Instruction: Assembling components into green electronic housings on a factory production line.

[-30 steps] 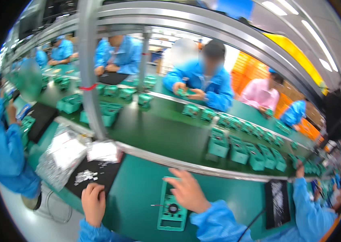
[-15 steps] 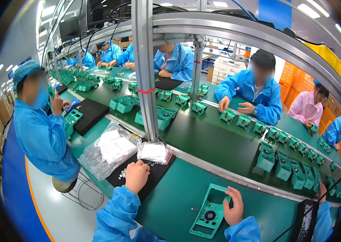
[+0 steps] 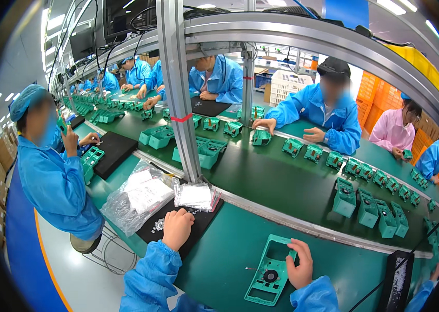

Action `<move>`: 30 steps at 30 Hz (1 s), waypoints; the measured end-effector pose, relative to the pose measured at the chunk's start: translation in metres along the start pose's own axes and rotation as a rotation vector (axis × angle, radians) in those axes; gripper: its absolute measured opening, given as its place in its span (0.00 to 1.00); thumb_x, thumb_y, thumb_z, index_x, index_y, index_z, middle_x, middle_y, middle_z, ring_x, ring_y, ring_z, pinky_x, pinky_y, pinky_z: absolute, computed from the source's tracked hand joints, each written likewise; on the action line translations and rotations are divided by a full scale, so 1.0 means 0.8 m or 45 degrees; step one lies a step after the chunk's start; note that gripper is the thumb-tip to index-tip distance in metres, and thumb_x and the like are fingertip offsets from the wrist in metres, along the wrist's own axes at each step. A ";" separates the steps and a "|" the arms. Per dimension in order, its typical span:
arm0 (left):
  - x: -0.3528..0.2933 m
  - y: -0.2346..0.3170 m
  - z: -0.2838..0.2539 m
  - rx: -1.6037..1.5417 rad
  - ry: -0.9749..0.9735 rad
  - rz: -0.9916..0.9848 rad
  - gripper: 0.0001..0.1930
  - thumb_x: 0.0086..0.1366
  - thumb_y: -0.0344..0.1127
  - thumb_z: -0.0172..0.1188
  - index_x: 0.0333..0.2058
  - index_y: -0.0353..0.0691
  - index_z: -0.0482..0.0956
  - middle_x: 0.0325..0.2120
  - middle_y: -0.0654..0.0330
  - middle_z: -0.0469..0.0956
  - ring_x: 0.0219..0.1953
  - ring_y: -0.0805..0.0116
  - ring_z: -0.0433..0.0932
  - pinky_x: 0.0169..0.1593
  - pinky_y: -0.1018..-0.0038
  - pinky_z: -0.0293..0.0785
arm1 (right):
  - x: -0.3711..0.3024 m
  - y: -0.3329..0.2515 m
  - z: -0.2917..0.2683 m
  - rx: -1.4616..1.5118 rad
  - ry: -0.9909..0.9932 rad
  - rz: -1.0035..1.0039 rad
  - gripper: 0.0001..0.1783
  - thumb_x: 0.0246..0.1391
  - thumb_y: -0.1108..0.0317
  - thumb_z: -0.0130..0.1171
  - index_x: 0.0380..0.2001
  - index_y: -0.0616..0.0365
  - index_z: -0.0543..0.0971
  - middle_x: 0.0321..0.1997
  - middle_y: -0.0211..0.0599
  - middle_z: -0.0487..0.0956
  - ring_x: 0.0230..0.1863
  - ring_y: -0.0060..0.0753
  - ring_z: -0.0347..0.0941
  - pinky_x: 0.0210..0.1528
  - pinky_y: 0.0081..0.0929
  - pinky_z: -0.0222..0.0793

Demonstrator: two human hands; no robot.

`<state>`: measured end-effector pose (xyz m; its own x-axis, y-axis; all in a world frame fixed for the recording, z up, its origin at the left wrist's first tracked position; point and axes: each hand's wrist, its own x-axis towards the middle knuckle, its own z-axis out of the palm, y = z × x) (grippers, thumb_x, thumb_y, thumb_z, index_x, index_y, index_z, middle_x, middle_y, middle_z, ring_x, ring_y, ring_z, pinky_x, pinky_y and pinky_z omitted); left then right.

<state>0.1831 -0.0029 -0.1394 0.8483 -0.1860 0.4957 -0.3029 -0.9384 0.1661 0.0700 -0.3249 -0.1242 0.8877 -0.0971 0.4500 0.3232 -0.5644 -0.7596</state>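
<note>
My left hand (image 3: 178,229) is over the black mat (image 3: 206,221), its fingers curled down and bunched together. Small white pieces (image 3: 158,225) lie in a loose pile beside it; whatever its fingertips hold is hidden. On the green bench lies a green plastic housing (image 3: 261,295), an open frame with a round black speaker (image 3: 270,276) and a short thin wire at its left side. My right hand (image 3: 301,265) grips this housing by its right edge, fingers at the upper corner and thumb lower down.
Clear bags with white packets (image 3: 149,190) lie left of the mat. Beyond the metal rail, a green belt carries housings (image 3: 367,208) and smaller green assemblies (image 3: 292,147). A metal post (image 3: 178,93) rises ahead. A black tray (image 3: 397,278) and a co-worker's arm (image 3: 421,297) are at right.
Both my hands stay nearly in place. Across the belt, a co-worker's hand has moved left onto a green assembly. At right, a housing has left the row, and the co-worker's arm there has shifted.
</note>
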 end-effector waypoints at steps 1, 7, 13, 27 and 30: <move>0.001 -0.001 0.000 0.006 -0.007 0.000 0.02 0.46 0.31 0.59 0.22 0.45 0.78 0.22 0.63 0.72 0.28 0.61 0.70 0.36 0.68 0.64 | 0.001 0.001 0.000 0.007 -0.003 0.006 0.18 0.39 0.81 0.52 0.38 0.58 0.73 0.48 0.42 0.70 0.50 0.46 0.66 0.52 0.34 0.61; -0.001 -0.010 -0.007 -0.092 0.101 -0.098 0.04 0.43 0.29 0.60 0.22 0.43 0.79 0.22 0.62 0.74 0.27 0.58 0.71 0.34 0.66 0.66 | 0.004 -0.002 -0.002 -0.005 -0.019 -0.031 0.18 0.38 0.84 0.51 0.38 0.61 0.72 0.47 0.45 0.70 0.50 0.45 0.66 0.53 0.32 0.60; -0.005 -0.006 -0.002 -0.082 0.032 -0.038 0.02 0.45 0.30 0.60 0.21 0.45 0.78 0.22 0.64 0.72 0.28 0.62 0.70 0.36 0.68 0.64 | -0.004 -0.001 0.001 -0.007 -0.005 -0.016 0.18 0.39 0.84 0.51 0.38 0.61 0.72 0.48 0.45 0.70 0.50 0.45 0.66 0.53 0.31 0.60; -0.082 0.213 -0.062 -0.619 -0.050 0.501 0.09 0.41 0.27 0.63 0.24 0.44 0.75 0.27 0.67 0.73 0.26 0.67 0.68 0.33 0.72 0.62 | -0.003 0.010 0.023 0.012 0.004 -0.091 0.21 0.43 0.76 0.53 0.45 0.58 0.69 0.54 0.44 0.65 0.58 0.49 0.57 0.59 0.37 0.54; -0.104 0.225 -0.040 -0.598 -0.091 0.505 0.09 0.42 0.27 0.63 0.25 0.44 0.75 0.27 0.67 0.72 0.26 0.67 0.66 0.32 0.73 0.62 | -0.006 0.013 0.020 0.105 0.050 -0.057 0.21 0.46 0.69 0.54 0.47 0.55 0.69 0.54 0.45 0.64 0.56 0.56 0.57 0.58 0.43 0.54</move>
<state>0.0442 -0.1472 -0.1230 0.6539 -0.5292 0.5408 -0.7464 -0.5680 0.3467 0.0742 -0.3175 -0.1417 0.8590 -0.1064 0.5008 0.3894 -0.4993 -0.7740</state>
